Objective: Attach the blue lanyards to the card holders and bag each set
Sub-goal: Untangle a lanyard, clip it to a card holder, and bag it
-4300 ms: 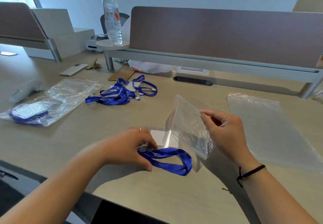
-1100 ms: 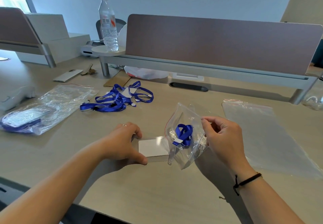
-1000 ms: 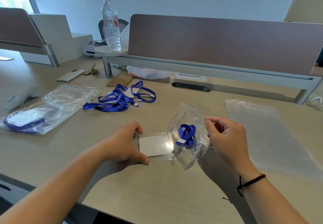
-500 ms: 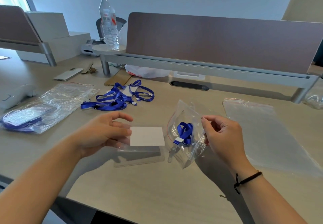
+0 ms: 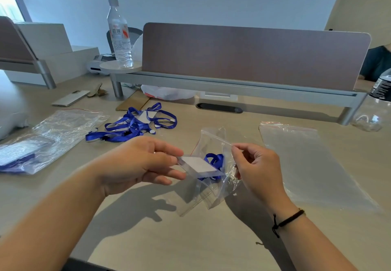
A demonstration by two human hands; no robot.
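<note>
**Inserting the card holder into the zip bag**

The left hand (image 5: 146, 162) is pinching the clear card holder (image 5: 197, 165) by its near end and feeding it into the small zip bag (image 5: 213, 177). The right hand (image 5: 257, 165) is pinching the bag's upper lip, holding the mouth apart. The blue lanyard (image 5: 214, 159) is already lying inside. Advisable: keep the holder flat, guiding corners clear of the seal. Farther back, spare lanyards (image 5: 135, 124) are lying on the desk (image 5: 190, 239).
</note>
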